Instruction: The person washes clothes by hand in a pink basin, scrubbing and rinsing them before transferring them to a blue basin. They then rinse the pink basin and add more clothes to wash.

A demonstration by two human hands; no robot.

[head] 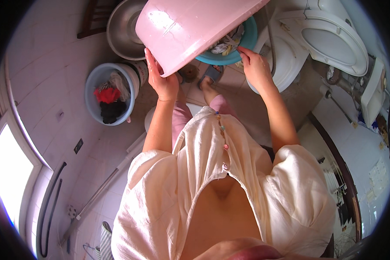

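Note:
A wet pink plastic basin [195,29], tilted with its outer side towards me, fills the top middle of the head view. My left hand [162,76] grips its lower left edge, with the thumb partly hidden. My right hand [255,66] is below and to the right of the pink basin, its fingertips pinched at the rim of a teal basin [250,35]; whether it holds the rim or something small there I cannot tell. Wet white and yellowish cloth [226,45] lies in the teal basin, partly hidden behind the pink one.
At left, a light blue bucket [87,94] holds red, black and pale cloths. A metal basin [117,32] stands beyond it. A white toilet [299,52] with a raised lid and a grey shower hose [273,48] are at right. My slippered feet are on the tiled floor [195,92].

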